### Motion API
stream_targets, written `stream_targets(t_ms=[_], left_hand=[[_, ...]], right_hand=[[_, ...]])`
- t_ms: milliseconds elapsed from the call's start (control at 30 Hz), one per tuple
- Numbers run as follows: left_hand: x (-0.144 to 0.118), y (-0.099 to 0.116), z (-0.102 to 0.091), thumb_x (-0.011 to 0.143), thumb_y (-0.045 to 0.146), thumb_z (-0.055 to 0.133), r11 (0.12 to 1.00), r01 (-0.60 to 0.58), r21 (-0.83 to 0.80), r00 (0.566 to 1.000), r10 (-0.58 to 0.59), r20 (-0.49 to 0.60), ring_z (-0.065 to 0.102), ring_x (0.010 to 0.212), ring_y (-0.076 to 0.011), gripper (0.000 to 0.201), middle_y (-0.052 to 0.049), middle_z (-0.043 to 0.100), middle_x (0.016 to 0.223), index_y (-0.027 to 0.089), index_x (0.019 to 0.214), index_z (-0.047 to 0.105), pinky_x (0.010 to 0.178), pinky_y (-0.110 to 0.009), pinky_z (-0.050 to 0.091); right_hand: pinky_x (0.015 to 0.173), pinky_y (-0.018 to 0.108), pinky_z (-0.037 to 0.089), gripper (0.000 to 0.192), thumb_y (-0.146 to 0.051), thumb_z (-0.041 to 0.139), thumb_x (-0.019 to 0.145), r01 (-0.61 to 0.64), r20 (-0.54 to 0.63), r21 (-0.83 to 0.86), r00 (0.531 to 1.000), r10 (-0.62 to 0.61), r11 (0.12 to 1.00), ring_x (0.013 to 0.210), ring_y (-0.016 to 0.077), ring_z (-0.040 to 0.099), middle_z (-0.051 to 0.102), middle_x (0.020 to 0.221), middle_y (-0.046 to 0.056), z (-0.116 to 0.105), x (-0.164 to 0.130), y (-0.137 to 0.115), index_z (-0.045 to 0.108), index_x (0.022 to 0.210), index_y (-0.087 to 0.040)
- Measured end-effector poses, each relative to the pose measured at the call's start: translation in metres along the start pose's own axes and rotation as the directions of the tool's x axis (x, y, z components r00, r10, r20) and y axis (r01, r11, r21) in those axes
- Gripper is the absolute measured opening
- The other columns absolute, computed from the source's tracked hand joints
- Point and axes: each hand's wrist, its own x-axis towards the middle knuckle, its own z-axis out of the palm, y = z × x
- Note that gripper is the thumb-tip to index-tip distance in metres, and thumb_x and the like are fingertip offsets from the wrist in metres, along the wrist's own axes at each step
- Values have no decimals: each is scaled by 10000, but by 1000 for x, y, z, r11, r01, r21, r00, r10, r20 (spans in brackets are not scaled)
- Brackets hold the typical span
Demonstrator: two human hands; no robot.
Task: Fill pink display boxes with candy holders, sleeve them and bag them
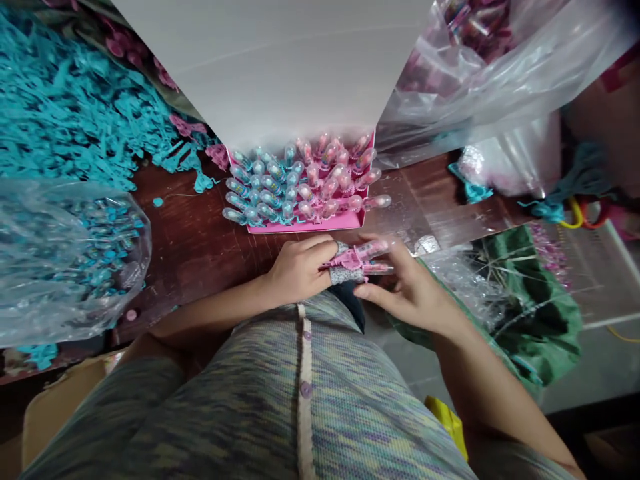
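Your left hand (299, 270) and right hand (410, 290) together pinched two pink toy tubes (367, 257). One pink tray (305, 225) sat at twelve o'clock.

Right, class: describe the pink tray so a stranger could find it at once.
Start at the dark wooden table. At its middle, under the big white sheet, just beyond the person's left hand, sits the pink tray. Unlike the loose bags beside it, it holds neat rows of blue and pink capsule toys.
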Motion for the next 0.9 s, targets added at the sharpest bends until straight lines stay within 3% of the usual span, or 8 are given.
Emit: stream_targets(t_ms=[133, 267, 333, 400, 500, 633, 767, 900], left_hand=[[2, 3, 6, 1059, 303, 597, 998, 1, 70, 1000, -3, 26, 653, 758, -152, 214, -53, 706, 904, 172, 896, 637, 646, -266, 482], [10, -1, -2, 1085, 368, 558, 958, -186, 218, 975, 152, 160, 702, 983, -226, 255, -123, 740, 1092, 147, 1070, 685, 831, -335, 562], [21, -8, -11, 1073, 467, 582, 928, -224, 298, 972, 189, 143, 658, 1210, -298, 353, -166, 720, 1290, 146, 1171, 694, 1013, -438, 541], [33, -18, -20, 1076, 492, 571, 909, -191, 371, 981, 166, 97, 571, 1366, -335, 366, -145, 668, 1448, 183, 1223, 703, 1124, -528, 465], [44, -34, -30, 1127, 354, 487, 896, -185, 404, 982, 157, 101, 571, 1372, -285, 275, -56, 698, 1433, 240, 1192, 729, 1132, -522, 420], [37, -44, -34, 1145, 275, 440, 876, -214, 432, 977, 191, 96, 617, 1292, -243, 312, -36, 758, 1336, 244, 1207, 744, 1048, -471, 422], [25, -44, -35, 1146, 288, 428, 889, -169, 426, 986, 156, 66, 614, 1275, -240, 342, -34, 761, 1335, 267, 1213, 762, 1008, -466, 420], [23, -45, -34, 1130, 289, 464, 910, -142, 390, 990, 131, 55, 604, 1270, -243, 327, -29, 757, 1341, 272, 1164, 789, 1006, -469, 416]], right_hand=[[1020, 420, 611, 809, -466, 715, 999, -24, -10, -18, 1000, 24, 1000, 1291, 282, 659, 526, 1563, 137, 5, -2, 3, 285, 1671, -333], [897, 388, 636, 430, -406, 695, 1024, 18, -66, -27, 998, -19, 999, 1039, 238, 742, 722, 1237, 63, -3, -2, 2, 586, 1431, -321], [792, 364, 628, 276, -371, 702, 1023, 36, -177, -97, 983, -53, 995, 927, 221, 748, 755, 1135, 36, -15, 3, 1, 677, 1295, -331], [777, 379, 609, 242, -373, 739, 999, 46, -242, -271, 964, -114, 962, 918, 234, 747, 771, 1112, 29, -28, 13, 3, 723, 1239, -347], [769, 382, 573, 196, -427, 721, 1005, 62, -145, -539, 976, -165, 840, 978, 260, 748, 789, 1119, 44, -41, 33, 9, 766, 1166, -325], [638, 340, 463, 312, -509, 583, 1071, 62, -13, -745, 994, -107, 664, 962, 261, 750, 803, 1138, 60, -45, 54, 8, 782, 1180, -294], [633, 340, 411, 323, -497, 545, 1093, 138, 90, -806, 990, -112, 576, 995, 260, 749, 809, 1169, 49, -46, 64, -4, 781, 1222, -318], [669, 324, 433, 275, -439, 583, 1087, 197, 110, -810, 976, -188, 552, 1001, 235, 753, 805, 1215, 49, -40, 62, -5, 773, 1223, -295]])
